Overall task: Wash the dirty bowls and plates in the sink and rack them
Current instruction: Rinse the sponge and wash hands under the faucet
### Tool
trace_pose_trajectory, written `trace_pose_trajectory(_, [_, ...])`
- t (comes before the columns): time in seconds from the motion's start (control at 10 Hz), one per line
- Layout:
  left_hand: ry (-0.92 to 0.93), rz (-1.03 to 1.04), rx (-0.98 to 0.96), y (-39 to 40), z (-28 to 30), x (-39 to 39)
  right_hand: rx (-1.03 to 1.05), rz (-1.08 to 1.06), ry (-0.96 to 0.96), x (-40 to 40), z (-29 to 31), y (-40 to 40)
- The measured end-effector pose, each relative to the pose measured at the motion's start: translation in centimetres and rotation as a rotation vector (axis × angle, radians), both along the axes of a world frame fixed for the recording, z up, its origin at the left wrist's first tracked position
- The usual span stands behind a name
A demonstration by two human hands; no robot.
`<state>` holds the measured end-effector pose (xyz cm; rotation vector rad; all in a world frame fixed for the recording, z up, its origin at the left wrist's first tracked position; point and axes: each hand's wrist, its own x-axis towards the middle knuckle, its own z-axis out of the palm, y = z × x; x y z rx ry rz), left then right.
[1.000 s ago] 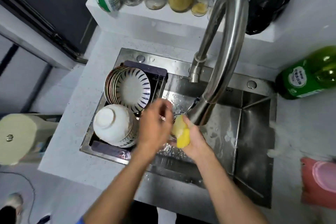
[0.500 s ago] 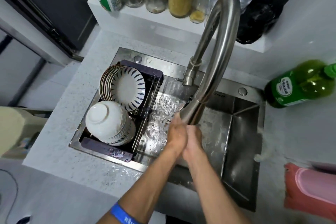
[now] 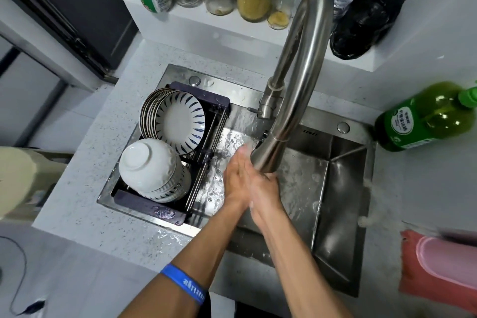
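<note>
white blue-striped plates [image 3: 180,121], green bottle [image 3: 423,119], blue wristband [image 3: 184,284]

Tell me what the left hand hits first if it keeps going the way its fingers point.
Probably the faucet spout head: the left hand points up-right at it, fingertips already close. Depth is unclear.

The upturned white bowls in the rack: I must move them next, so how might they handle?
The stacked white ceramic bowls look glazed and wet, so probably slippery. They sit tilted in the dark dish rack, so the stack may slide apart. Likely breakable.
</note>
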<state>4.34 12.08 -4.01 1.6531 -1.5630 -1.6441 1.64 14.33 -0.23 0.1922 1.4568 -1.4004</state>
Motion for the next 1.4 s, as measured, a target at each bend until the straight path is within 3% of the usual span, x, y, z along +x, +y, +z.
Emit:
trace_pose_trajectory(0.1, [0.084, 0.176, 0.051, 0.1, 0.4, 0.7, 0.118, -0.034, 0.069, -0.4, -1.6, -0.2])
trace_pose_trajectory(0.2, [0.266, 0.316, 0.335, -0.5, 1.4, 0.8, 0.117, -0.149, 0.007, -0.2, -1.7, -0.9])
trace_pose_trajectory(0.3, [0.384, 0.305, 0.441, -0.9, 2.9, 0.9, 0.161, -0.168, -0.043, -0.5, -2.2, -1.8])
trace_pose_trajectory(0.4, [0.342, 0.275, 0.42, -1.0, 2.5, 1.1, 0.202, -0.183, -0.034, -0.4, -2.7, -2.1])
trace_pose_trajectory(0.6, [0.436, 0.35, 0.564, -0.8, 2.1, 1.6, 0.053, -0.267, -0.347, -1.7, -2.6, -1.2])
trace_pose_trajectory(0.7, [0.475, 0.357, 0.47, -0.9, 2.1, 2.1, -0.107, -0.254, -0.491, -2.1, -1.8, -0.3])
trace_pose_trajectory(0.8, [0.369, 0.19, 0.311, -0.4, 2.8, 2.3, -0.111, -0.22, -0.469, -2.4, -2.0, 0.2])
trace_pose_trajectory(0.9, [0.072, -0.211, 0.043, -0.1, 2.1, 2.8, -0.097, -0.164, -0.433, -2.3, -1.4, 0.8])
trace_pose_trajectory(1.0, [0.021, -0.285, 0.051, -0.9, 1.8, 2.9, -0.13, -0.127, -0.437, -2.1, -1.1, 0.9])
trace_pose_trajectory(1.1, [-0.142, -0.353, -0.116, -0.1, 1.1, 2.1, -0.129, -0.03, -0.323, -2.3, -0.5, 1.0])
trace_pose_trajectory(1.2, [-0.08, -0.298, -0.187, 1.2, 0.2, 0.7, -0.031, -0.035, -0.186, -2.4, -1.3, 1.7])
trace_pose_trajectory(1.3, [0.144, -0.103, 0.225, -1.4, -0.5, -0.3, 0.027, -0.061, -0.082, -1.2, -1.0, 1.1])
trace_pose_trajectory(1.4, [0.18, -0.112, 0.316, -2.0, -0.8, 0.0, 0.075, -0.031, -0.055, -0.8, -0.3, 0.4])
